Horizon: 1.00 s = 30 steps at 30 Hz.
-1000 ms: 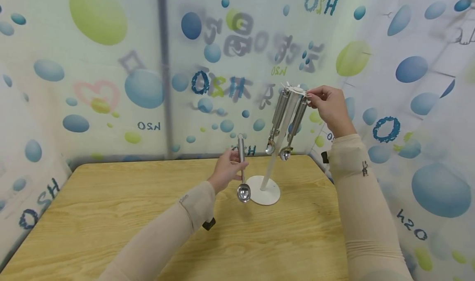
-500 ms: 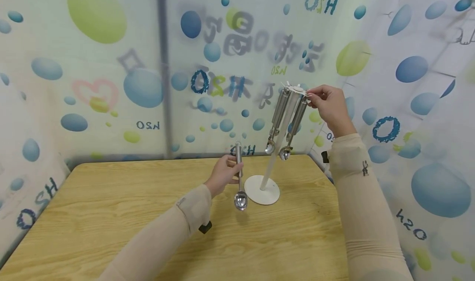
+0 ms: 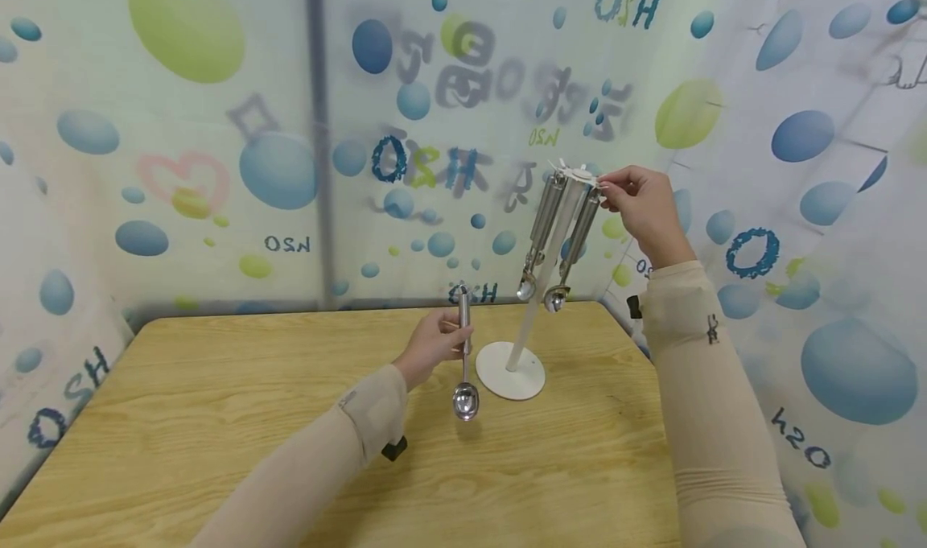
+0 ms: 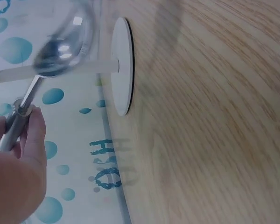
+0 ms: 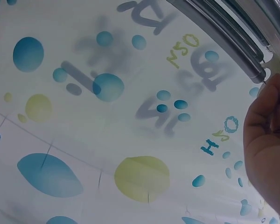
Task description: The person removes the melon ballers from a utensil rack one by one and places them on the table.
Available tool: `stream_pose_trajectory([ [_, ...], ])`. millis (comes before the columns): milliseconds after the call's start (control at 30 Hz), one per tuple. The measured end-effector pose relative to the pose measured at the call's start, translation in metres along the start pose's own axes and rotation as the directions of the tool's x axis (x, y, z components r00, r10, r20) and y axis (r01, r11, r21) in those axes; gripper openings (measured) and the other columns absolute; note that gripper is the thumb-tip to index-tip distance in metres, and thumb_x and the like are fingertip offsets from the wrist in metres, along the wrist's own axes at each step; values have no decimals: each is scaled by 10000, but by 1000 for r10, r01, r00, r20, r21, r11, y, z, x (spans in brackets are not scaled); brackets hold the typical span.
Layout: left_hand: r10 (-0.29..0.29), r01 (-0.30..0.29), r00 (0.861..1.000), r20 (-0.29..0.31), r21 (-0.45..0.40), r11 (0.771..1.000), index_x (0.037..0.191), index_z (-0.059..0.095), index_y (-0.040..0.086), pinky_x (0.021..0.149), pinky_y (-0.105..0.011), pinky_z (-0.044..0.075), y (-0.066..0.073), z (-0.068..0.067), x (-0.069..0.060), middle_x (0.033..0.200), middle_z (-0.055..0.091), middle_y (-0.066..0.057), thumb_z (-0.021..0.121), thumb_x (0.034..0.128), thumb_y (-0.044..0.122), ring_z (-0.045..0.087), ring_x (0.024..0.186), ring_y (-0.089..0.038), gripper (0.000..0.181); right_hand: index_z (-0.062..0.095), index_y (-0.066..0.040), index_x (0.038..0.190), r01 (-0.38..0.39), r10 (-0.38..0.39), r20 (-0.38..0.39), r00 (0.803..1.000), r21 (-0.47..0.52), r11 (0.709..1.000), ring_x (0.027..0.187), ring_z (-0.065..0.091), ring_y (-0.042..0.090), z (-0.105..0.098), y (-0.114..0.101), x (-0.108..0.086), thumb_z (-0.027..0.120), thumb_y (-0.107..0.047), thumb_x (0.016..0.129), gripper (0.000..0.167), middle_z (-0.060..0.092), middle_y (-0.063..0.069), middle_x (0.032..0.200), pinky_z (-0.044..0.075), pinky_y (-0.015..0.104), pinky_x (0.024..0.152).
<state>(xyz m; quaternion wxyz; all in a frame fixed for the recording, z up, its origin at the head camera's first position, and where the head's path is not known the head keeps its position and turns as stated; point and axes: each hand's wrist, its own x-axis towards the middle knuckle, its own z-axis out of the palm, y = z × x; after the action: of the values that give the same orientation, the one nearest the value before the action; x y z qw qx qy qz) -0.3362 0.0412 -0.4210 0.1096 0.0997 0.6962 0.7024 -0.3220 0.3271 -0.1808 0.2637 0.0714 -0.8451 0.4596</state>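
Note:
My left hand [image 3: 436,343] grips a metal spoon [image 3: 466,401] by its thick handle, bowl downward, left of the white stand's round base. In the left wrist view the spoon's shiny bowl [image 4: 60,51] is blurred and crosses in front of the stand's pole [image 4: 91,69]. The white utensil stand [image 3: 511,371] leans to the right toward its top. At that top, my right hand [image 3: 644,210] pinches the rim beside a hook with thumb and forefinger. Several metal utensils [image 3: 579,230] with small bowls hang from the stand's hooks. Handle ends [image 5: 242,63] show close to my right fingers.
The wooden table [image 3: 290,427] carries the stand near its back right part. Behind it hangs a printed curtain [image 3: 275,73] with blue and green dots, and another curtain [image 3: 833,234] closes the right side.
My left hand has moved down and slightly left with the spoon, away from the hanging utensils. The right hand stays on the stand's top, nearly still.

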Motion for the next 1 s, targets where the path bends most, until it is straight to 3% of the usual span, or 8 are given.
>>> stream_pose_trajectory([
  [367,-26,26,999,-27,26,999,1119,588,3,823,-363,610,-6,-2,-1,1077,625,-154,697,971,99,679,922,-244,208,692,-3,1114,-12,12,-3,1000,-15,1000,782,622,68,-1,1,1,616,-147,1019,189,659,-85,904,525,151,738],
  [667,-42,43,999,26,-37,998,1427,480,41,810,-412,615,-16,-4,3,1111,655,-180,706,966,101,697,924,-268,517,681,7,1131,-18,18,5,1000,-46,999,795,632,67,-1,1,1,602,-146,1027,201,653,-75,908,533,168,756],
  [1000,-86,86,996,0,-12,996,1340,538,48,793,-385,619,-19,0,2,1102,642,-173,719,951,90,698,953,-289,431,678,11,1131,-18,18,7,1000,-48,999,803,629,76,0,-1,1,601,-145,1028,202,652,-74,917,535,172,767],
])
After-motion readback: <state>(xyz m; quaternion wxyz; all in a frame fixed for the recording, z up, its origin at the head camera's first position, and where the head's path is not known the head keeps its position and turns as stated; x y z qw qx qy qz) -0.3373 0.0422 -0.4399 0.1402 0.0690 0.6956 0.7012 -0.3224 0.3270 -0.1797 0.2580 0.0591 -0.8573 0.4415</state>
